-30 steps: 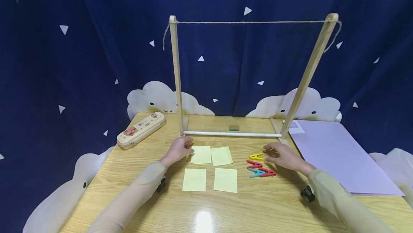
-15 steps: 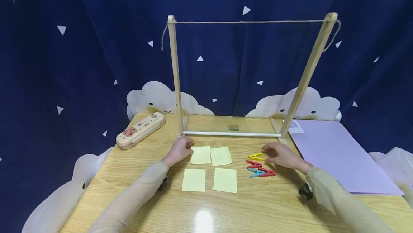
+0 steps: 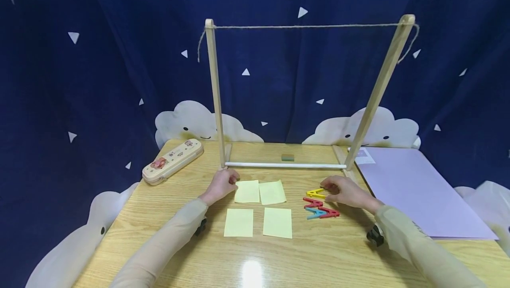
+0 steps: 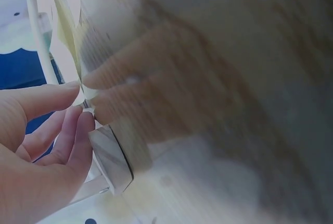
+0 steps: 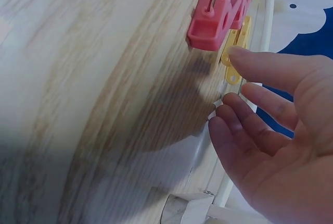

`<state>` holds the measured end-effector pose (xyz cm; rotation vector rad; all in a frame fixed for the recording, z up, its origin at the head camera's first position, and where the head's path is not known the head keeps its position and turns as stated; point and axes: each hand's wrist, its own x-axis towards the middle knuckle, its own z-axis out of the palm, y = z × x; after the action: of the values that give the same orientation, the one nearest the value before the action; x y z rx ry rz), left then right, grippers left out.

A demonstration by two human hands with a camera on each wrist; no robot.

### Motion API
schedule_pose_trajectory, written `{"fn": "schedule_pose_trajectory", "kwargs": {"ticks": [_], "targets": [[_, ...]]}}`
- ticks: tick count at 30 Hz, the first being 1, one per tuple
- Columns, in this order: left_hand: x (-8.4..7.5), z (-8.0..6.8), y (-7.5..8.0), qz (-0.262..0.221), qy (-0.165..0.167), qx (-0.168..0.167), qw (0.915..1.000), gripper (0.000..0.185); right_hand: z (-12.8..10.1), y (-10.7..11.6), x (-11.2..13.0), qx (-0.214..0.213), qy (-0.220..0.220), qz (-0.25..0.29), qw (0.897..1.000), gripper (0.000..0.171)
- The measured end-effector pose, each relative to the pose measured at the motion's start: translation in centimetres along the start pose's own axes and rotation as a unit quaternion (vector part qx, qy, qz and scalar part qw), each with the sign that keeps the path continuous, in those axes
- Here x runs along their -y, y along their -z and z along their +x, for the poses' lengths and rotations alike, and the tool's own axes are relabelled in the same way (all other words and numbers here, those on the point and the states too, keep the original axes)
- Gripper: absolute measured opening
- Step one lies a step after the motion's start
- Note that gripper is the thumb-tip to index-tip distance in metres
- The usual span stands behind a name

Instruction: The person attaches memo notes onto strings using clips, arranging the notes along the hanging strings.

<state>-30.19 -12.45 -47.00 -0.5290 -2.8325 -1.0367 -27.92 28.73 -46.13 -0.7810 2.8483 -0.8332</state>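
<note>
My left hand rests on the table at the left edge of a pale yellow sticky note, its fingers loosely bent. In the left wrist view, the thumb is close to the paper's edge; whether it touches is hard to tell. Beside that paper lies another note, one corner curled up. Two flat notes are nearer. My right hand is relaxed at a yellow clothespin, thumb over it and fingers apart. Red clothespins and a blue one lie in front.
A wooden frame with a string tied across its top stands behind, a white rod joining its base. A pencil case lies left, a purple board right, a small grey-green block at the back.
The head view has drifted very slightly. My right hand has edged a little left, closer to the yellow clothespin. The left hand stays by the note almost unmoved.
</note>
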Motion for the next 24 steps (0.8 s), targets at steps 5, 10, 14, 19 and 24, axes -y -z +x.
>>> {"fn": "schedule_pose_trajectory", "kwargs": {"ticks": [5,10,14,19,24], "targets": [[0.00,0.05,-0.09,0.003,0.000,-0.004,1.0000,0.018,0.14,-0.08,0.02,0.001,-0.001,-0.005,1.000,0.038],[0.17,0.08,-0.14,0.002,-0.001,-0.009,1.0000,0.014,0.22,-0.15,0.03,-0.002,0.001,-0.010,1.000,0.036],[0.49,0.09,-0.14,-0.003,-0.003,-0.011,0.9999,0.011,0.31,-0.29,0.17,-0.009,0.015,-0.022,1.000,0.033],[0.74,0.16,0.04,-0.022,0.013,-0.012,0.9996,0.008,0.42,-0.46,0.29,-0.015,0.022,-0.031,0.999,0.028],[0.67,0.20,0.32,-0.039,0.032,-0.013,0.9986,0.006,0.42,-0.47,0.36,-0.016,0.016,-0.026,0.999,0.025]]}}
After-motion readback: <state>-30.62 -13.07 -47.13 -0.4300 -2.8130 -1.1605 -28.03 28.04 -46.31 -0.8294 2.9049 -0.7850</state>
